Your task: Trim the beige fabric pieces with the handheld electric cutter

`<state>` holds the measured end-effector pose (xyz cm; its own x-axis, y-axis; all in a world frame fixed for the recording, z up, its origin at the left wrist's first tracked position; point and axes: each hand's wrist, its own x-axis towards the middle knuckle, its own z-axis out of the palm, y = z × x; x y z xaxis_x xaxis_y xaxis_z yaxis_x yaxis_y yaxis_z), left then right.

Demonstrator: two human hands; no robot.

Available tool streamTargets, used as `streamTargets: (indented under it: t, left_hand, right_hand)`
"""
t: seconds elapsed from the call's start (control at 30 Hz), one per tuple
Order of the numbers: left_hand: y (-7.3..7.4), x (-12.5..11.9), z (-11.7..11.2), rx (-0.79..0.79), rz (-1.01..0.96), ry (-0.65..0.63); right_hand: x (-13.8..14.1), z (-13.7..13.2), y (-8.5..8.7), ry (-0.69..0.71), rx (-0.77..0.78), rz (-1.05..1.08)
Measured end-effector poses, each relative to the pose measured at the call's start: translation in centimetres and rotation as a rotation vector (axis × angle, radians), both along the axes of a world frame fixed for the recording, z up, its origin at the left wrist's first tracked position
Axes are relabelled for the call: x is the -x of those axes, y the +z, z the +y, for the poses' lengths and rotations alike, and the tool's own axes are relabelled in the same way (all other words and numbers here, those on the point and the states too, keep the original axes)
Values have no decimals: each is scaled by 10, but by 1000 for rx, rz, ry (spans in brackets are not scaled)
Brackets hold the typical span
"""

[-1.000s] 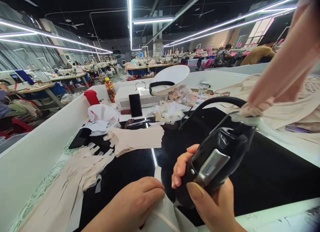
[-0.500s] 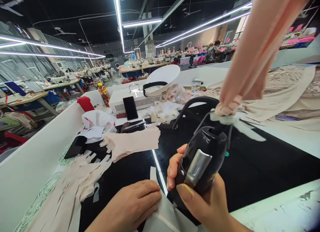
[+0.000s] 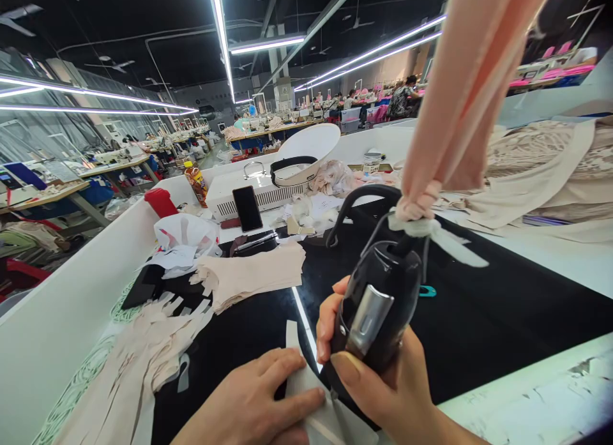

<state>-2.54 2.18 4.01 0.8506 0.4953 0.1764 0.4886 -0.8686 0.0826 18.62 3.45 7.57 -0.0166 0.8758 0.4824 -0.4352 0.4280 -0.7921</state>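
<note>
My left hand (image 3: 261, 397) lies with its fingers apart on a pale strip of fabric (image 3: 313, 426), pressing it against the black work surface. My right hand (image 3: 378, 381) wraps round a black corded hand tool (image 3: 383, 298) with a silver plate on its body. Its lower end is mostly hidden by my hand and sits close to the pale fabric. From the tool's top, a peach cloth band (image 3: 460, 106) runs upward, knotted round the cord with a whitish tie. A stack of cut beige pieces (image 3: 256, 272) lies beyond my left hand.
Beige strips (image 3: 119, 375) spread along the left side. A phone (image 3: 248, 209) leans on a white vented box (image 3: 272, 193) at the back, near a white visor (image 3: 316, 148), a bottle (image 3: 196, 183) and a plastic bag (image 3: 189, 234). Lace fabric (image 3: 531, 158) lies at right.
My left hand has shifted slightly right along the pale fabric and spread its fingers. The tool, its cloth band and my right hand appear a little further left; a teal object shows more behind the tool.
</note>
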Motion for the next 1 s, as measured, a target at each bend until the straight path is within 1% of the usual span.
streamTargets:
  t: [0.17,0.43,0.67,0.77,0.83,1.0]
  left_hand:
    - [-5,-1,-1,-37,-45,9]
    - [-1,-4,-5,-11,-41,23]
    - [-10,-3,-6,-24,-60,39]
    - [-12,-3,-5,-31,-69,45]
    - [-12,-4,-5,-33,-69,45]
    - [-9,-6,-6,-17,-56,53]
  right_hand:
    - [-1,-2,-1,8,14,-3]
    - [2,0,-4,-24,-14,-46]
    - [0,1,-5,2,1,-7]
    - [2,3,-4,-52,2,14]
    - [4,4,-4,-78,0,9]
    - [5,4,-5,-65,-6,-25]
